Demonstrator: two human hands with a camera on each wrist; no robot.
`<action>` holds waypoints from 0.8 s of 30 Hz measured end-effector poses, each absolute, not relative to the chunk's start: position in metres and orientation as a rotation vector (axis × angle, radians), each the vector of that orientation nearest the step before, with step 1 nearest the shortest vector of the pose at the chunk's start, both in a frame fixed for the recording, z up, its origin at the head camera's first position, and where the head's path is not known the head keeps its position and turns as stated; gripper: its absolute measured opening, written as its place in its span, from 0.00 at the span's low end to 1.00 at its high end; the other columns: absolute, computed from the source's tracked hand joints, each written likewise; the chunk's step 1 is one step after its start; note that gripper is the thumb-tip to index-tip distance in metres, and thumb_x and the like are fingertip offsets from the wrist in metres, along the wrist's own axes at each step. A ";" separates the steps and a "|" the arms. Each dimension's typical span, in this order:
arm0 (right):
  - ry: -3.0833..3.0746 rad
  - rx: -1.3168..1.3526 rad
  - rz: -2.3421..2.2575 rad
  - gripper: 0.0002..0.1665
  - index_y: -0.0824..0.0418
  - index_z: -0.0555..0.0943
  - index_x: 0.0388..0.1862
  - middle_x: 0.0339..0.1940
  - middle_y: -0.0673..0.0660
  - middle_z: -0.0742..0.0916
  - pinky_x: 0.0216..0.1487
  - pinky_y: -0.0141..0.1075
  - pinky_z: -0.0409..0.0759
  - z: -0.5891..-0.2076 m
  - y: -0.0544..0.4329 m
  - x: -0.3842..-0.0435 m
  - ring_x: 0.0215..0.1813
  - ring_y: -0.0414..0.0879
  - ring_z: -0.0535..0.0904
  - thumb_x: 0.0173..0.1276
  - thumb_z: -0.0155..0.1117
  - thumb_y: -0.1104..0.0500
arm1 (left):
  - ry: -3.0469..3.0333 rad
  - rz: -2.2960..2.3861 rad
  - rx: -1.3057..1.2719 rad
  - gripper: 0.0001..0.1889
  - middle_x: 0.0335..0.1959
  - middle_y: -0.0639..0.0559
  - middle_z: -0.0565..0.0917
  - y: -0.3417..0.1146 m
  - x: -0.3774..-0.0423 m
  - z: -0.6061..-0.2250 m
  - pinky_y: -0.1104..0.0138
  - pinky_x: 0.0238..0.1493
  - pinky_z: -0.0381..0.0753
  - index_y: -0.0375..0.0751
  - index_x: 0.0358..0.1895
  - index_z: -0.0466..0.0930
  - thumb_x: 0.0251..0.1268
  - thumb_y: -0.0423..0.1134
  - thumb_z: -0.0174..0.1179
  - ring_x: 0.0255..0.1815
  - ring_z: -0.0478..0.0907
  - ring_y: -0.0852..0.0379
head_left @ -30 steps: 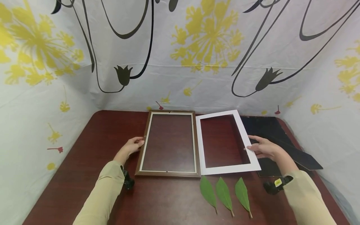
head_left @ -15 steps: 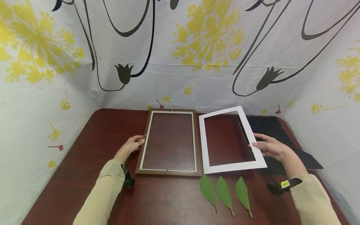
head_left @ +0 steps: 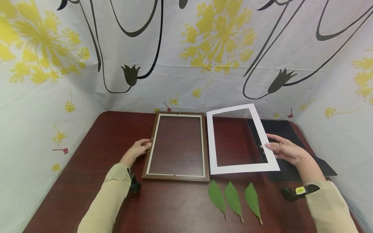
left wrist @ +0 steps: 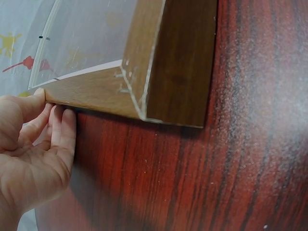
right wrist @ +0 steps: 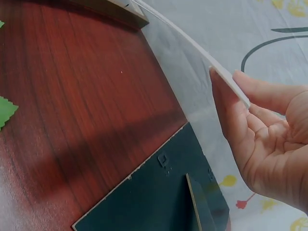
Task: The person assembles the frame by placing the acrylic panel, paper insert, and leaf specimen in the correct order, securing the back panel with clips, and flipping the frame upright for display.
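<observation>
A brown wooden picture frame (head_left: 175,178) with a pale inner lip lies flat on the table. My left hand (head_left: 136,150) holds its left side; in the left wrist view the thumb is over the frame's edge (left wrist: 91,91) and the fingers are against its side. Right of the frame, a white rectangular picture mat (head_left: 212,145) is raised off the table and tilted. My right hand (head_left: 287,150) pinches the mat's right border between thumb and fingers, seen edge-on in the right wrist view, where the mat (right wrist: 224,77) slants up from the hand (right wrist: 269,139).
Three green leaves, the left one (head_left: 217,195), the middle one (head_left: 233,198) and the right one (head_left: 252,199), lie in front of the mat. A black backing board (head_left: 282,174) with a stand leg (head_left: 323,165) lies at the right. A patterned cloth (head_left: 175,84) hangs behind the table (head_left: 87,155).
My right hand has lifted the white mat and carried it a little to the right, uncovering more of the black board. The left hand stays at the frame's left side.
</observation>
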State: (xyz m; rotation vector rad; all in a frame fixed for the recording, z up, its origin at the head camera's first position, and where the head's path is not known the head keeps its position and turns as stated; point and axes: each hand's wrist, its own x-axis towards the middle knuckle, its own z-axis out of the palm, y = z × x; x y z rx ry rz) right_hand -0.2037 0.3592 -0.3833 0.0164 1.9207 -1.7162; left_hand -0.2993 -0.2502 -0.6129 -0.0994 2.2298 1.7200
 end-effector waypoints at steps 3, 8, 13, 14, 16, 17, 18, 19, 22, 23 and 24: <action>1.914 0.004 -1.726 0.30 0.51 0.52 0.65 0.39 0.42 0.86 0.40 0.35 0.82 -0.382 0.354 -0.205 0.42 0.37 0.82 0.69 0.51 0.63 | 2.220 1.722 -0.117 0.32 0.58 0.45 0.72 -0.265 -0.323 -0.655 0.60 0.47 0.83 0.48 0.63 0.67 0.54 0.54 0.62 0.51 0.76 0.57; 1.873 -0.026 -1.745 0.33 0.55 0.48 0.68 0.39 0.43 0.86 0.40 0.35 0.82 -0.381 0.343 -0.206 0.42 0.37 0.82 0.69 0.51 0.64 | 2.263 1.674 -0.113 0.29 0.59 0.41 0.70 -0.262 -0.321 -0.649 0.58 0.48 0.82 0.42 0.65 0.63 0.62 0.48 0.57 0.53 0.75 0.54; 1.850 -0.019 -1.749 0.38 0.61 0.42 0.71 0.39 0.43 0.86 0.40 0.35 0.82 -0.386 0.332 -0.209 0.42 0.37 0.83 0.70 0.50 0.64 | 2.263 1.669 -0.133 0.28 0.55 0.42 0.73 -0.240 -0.290 -0.592 0.62 0.47 0.82 0.42 0.63 0.66 0.61 0.48 0.58 0.50 0.77 0.56; 1.850 -0.019 -1.749 0.39 0.61 0.42 0.71 0.38 0.42 0.87 0.40 0.34 0.82 -0.387 0.330 -0.210 0.42 0.37 0.83 0.70 0.51 0.64 | 2.279 1.638 -0.155 0.27 0.55 0.40 0.72 -0.232 -0.281 -0.573 0.61 0.48 0.82 0.41 0.63 0.66 0.63 0.47 0.56 0.51 0.76 0.54; 1.839 -0.022 -1.759 0.40 0.62 0.40 0.71 0.38 0.43 0.87 0.39 0.34 0.82 -0.389 0.326 -0.211 0.41 0.37 0.83 0.69 0.51 0.64 | 2.269 1.598 -0.164 0.27 0.60 0.35 0.67 -0.218 -0.259 -0.532 0.58 0.54 0.78 0.36 0.66 0.60 0.67 0.43 0.51 0.57 0.72 0.47; 1.838 -0.029 -1.757 0.41 0.63 0.39 0.72 0.37 0.42 0.87 0.39 0.34 0.82 -0.389 0.324 -0.211 0.41 0.37 0.83 0.69 0.51 0.64 | 2.267 1.556 -0.208 0.27 0.62 0.33 0.64 -0.209 -0.248 -0.508 0.56 0.58 0.75 0.33 0.67 0.57 0.69 0.41 0.48 0.60 0.69 0.44; 1.842 -0.029 -1.753 0.42 0.64 0.37 0.72 0.37 0.42 0.87 0.39 0.34 0.82 -0.391 0.323 -0.212 0.41 0.36 0.83 0.69 0.51 0.63 | 2.259 1.539 -0.232 0.26 0.63 0.31 0.61 -0.201 -0.237 -0.487 0.54 0.62 0.72 0.30 0.68 0.54 0.71 0.39 0.46 0.63 0.65 0.41; 1.841 -0.023 -1.751 0.43 0.65 0.36 0.72 0.37 0.42 0.87 0.39 0.33 0.82 -0.392 0.321 -0.212 0.41 0.36 0.83 0.69 0.51 0.63 | 2.268 1.521 -0.236 0.26 0.63 0.29 0.59 -0.195 -0.229 -0.471 0.53 0.63 0.71 0.28 0.67 0.53 0.71 0.37 0.44 0.64 0.63 0.39; 1.848 -0.003 -1.733 0.45 0.66 0.34 0.72 0.37 0.42 0.86 0.40 0.34 0.82 -0.396 0.315 -0.213 0.41 0.36 0.83 0.70 0.51 0.63 | 2.270 1.508 -0.245 0.24 0.64 0.27 0.58 -0.186 -0.214 -0.443 0.53 0.65 0.68 0.24 0.67 0.51 0.72 0.33 0.40 0.65 0.60 0.37; 1.853 0.004 -1.723 0.46 0.66 0.33 0.72 0.38 0.42 0.86 0.40 0.34 0.82 -0.397 0.314 -0.214 0.42 0.36 0.83 0.70 0.51 0.63 | 2.269 1.512 -0.245 0.24 0.64 0.27 0.58 -0.184 -0.212 -0.439 0.53 0.65 0.68 0.24 0.66 0.52 0.72 0.33 0.40 0.65 0.61 0.37; 1.860 0.018 -1.714 0.46 0.65 0.33 0.72 0.38 0.42 0.86 0.40 0.34 0.82 -0.399 0.312 -0.214 0.41 0.37 0.83 0.69 0.51 0.62 | 2.273 1.513 -0.244 0.24 0.64 0.27 0.59 -0.185 -0.211 -0.440 0.53 0.65 0.68 0.24 0.66 0.53 0.72 0.33 0.40 0.65 0.61 0.37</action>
